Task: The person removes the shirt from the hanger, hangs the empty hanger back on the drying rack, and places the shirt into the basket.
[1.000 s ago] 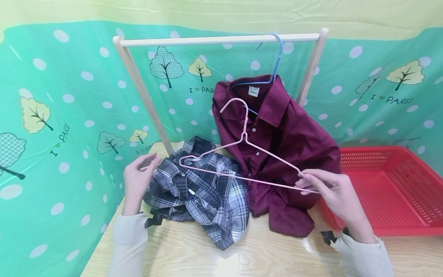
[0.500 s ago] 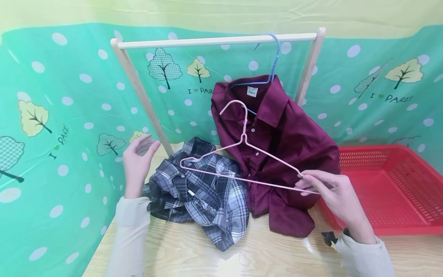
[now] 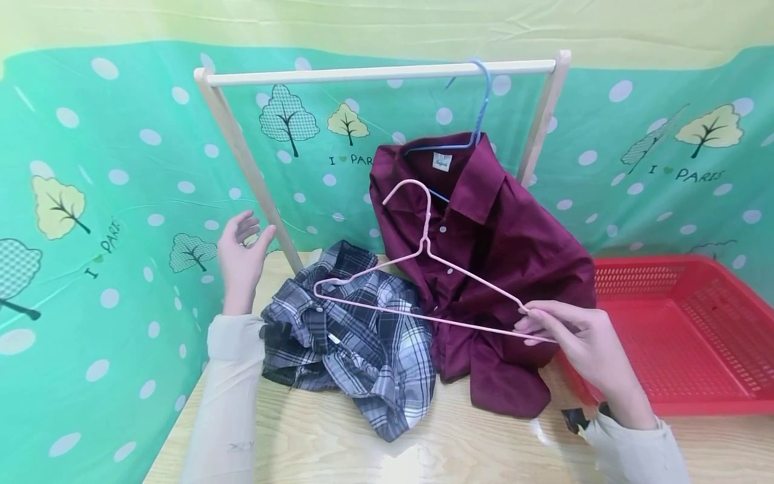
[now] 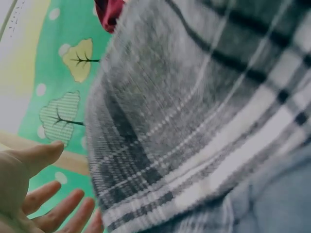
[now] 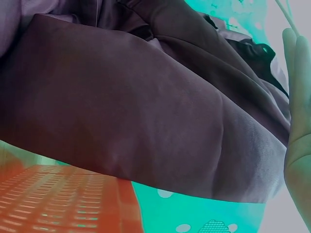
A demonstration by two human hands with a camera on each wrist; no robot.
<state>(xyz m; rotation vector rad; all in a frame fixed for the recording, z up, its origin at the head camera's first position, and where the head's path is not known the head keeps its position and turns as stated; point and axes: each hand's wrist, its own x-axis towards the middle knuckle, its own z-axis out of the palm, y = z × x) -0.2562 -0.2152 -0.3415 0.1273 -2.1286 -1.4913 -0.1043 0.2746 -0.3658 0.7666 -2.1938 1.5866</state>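
Observation:
A pink wire hanger (image 3: 426,242) is pinched at its lower right corner by my right hand (image 3: 583,343), hook upward. Below and behind the hanger's left part lies a crumpled grey plaid shirt (image 3: 369,343) on the table. My left hand (image 3: 242,259) is raised to the left of that shirt, fingers loosely bent and apart, holding nothing. In the left wrist view the plaid shirt (image 4: 160,111) fills most of the picture beside the fingers. Behind the pink hanger, a maroon shirt (image 3: 520,249) hangs on a blue hanger (image 3: 484,101); its lower part reaches the table.
The blue hanger hooks over the bar (image 3: 375,72) of a wooden rack, whose left post (image 3: 250,168) stands behind my left hand. A red perforated basket (image 3: 683,403) sits at the right, beside my right hand. A patterned green cloth (image 3: 109,269) hangs behind and at the left.
My left hand has risen away from the plaid shirt, its fingers loosening a little. The right hand keeps its pinch on the pink hanger, which has barely moved.

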